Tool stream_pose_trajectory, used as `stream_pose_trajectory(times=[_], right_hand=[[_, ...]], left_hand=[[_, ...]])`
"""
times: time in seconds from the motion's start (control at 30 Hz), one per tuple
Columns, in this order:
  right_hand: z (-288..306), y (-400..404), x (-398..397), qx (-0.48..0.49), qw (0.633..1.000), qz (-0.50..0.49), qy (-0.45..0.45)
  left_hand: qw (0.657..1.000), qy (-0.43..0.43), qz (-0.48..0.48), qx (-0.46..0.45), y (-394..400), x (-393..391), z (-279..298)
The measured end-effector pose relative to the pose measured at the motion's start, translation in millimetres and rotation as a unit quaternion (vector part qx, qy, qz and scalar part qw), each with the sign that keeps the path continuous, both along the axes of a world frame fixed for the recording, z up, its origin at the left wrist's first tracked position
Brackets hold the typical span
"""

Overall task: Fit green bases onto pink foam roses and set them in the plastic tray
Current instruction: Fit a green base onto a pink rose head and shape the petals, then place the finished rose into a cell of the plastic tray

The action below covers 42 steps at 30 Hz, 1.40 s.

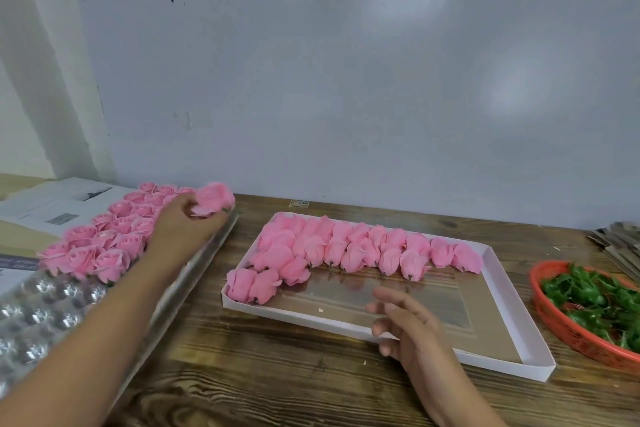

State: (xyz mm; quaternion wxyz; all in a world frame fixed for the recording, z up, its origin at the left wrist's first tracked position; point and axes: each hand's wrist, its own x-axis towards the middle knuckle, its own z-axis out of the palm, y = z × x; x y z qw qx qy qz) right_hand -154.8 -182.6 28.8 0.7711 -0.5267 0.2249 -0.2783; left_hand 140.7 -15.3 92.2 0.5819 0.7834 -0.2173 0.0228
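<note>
Rose point(213, 199) pinched in left hand point(183, 222) over tray point(41, 315) at 9 o'clock; right hand point(405, 322) grip spread, empty; next: place rose, fetch green base point(595, 298).

Bare table point(242, 378) lies open between plastic tray point(45, 315) and white box point(512, 291).

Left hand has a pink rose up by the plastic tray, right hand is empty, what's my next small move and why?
Probably set that pink foam rose, held in the left hand, into an empty cup of the clear plastic blister tray. The tray's near cups are unfilled. The open right hand holds nothing.
</note>
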Motion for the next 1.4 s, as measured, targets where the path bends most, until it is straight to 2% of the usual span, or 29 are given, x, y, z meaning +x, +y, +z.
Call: stream_pose_trajectory(times=[0.17,0.33,0.47,0.53,0.63,0.73,1.0,1.4], right_hand=[[-1.8,-0.1,1.3,0.000,1.000,-0.001,0.001],[-2.3,-3.0,0.9,0.003,1.000,-0.007,0.000],[-1.6,-4.1,0.5,0.002,1.000,-0.006,0.002],[-1.2,-4.2,0.5,0.002,1.000,-0.006,0.004],[-0.6,-3.5,-0.1,0.003,1.000,0.000,0.002],[0.5,-2.5,-0.3,0.004,1.000,0.006,0.002],[3.6,-1.8,-0.5,-0.002,1.000,0.008,0.009],[3.8,-1.5,0.3,-0.015,1.000,0.009,0.012]], left_hand=[[0.993,-0.019,0.103,0.052,23.3,64.5,-11.9],[0.984,-0.023,0.097,0.149,15.6,86.4,-32.0],[0.978,-0.017,0.104,0.180,10.4,94.5,-40.9],[0.976,0.003,0.117,0.186,11.0,98.7,-42.3],[0.979,0.040,0.139,0.144,12.1,102.7,-43.3],[0.979,0.036,0.160,0.121,12.5,104.7,-43.4],[0.972,-0.006,0.115,0.203,12.5,108.6,-50.8],[0.950,0.032,0.133,0.281,-4.7,112.4,-44.7]])
